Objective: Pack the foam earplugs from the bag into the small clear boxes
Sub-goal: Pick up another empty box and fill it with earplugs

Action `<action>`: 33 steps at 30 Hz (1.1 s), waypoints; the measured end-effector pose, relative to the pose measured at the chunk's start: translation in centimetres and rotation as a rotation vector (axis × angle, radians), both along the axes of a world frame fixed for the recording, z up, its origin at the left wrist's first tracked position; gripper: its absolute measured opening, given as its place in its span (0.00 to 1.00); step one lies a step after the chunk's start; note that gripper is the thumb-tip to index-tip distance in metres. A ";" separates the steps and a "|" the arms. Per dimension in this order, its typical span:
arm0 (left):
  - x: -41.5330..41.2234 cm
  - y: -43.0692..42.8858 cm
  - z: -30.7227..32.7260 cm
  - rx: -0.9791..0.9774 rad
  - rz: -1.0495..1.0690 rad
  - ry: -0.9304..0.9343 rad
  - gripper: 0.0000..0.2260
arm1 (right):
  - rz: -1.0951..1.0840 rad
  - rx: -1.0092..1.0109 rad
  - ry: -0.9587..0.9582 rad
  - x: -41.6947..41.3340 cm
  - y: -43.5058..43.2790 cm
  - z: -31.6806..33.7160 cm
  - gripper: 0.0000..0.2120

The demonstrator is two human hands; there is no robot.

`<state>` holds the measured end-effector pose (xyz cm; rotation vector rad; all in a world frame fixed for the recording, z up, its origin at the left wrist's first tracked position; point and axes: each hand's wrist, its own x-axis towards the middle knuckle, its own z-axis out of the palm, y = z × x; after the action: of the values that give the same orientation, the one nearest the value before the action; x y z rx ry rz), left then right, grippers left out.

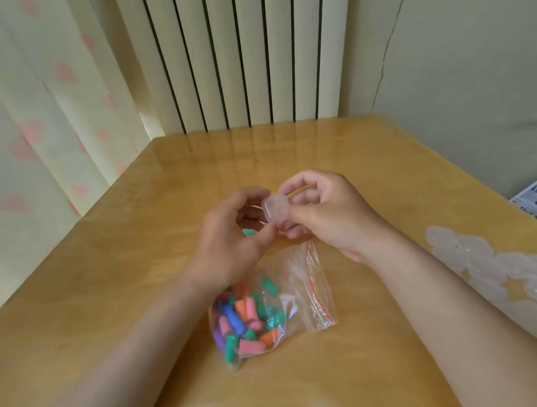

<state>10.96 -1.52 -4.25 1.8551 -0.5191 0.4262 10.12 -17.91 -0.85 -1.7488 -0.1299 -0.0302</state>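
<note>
Two bare forearms reached up from the bottom of the frame over a wooden worktop (111, 269). Between them, low centre, lay a clear zip bag (297, 281) holding bright foam earplugs (250, 319). Above it, mid-frame, the left hand (232, 235) and right hand (328, 213) each kept a fingertip grip pinched on one small clear box (275, 208). A green earplug (249, 233) peeked beneath the left fingers. More clear boxes (482, 266) lay heaped at the right edge.

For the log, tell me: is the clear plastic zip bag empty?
No, the clear plastic zip bag holds many coloured foam earplugs.
</note>
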 end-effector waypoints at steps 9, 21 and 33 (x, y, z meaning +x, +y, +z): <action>0.5 0.1 -0.7 -0.159 -0.123 0.027 0.07 | -0.030 -0.012 -0.078 0.0 -0.1 -0.5 0.08; 0.4 1.0 -1.6 -0.006 -0.109 -0.236 0.04 | 0.080 0.099 -0.035 -0.5 0.4 -1.2 0.13; -0.1 1.0 -0.7 -0.001 -0.024 -0.226 0.03 | 0.072 0.096 -0.120 -0.7 0.8 -1.5 0.16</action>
<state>10.82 -0.52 -4.98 1.8078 -0.6920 0.6241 9.44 -17.15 -2.32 -1.6453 -0.2747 -0.0873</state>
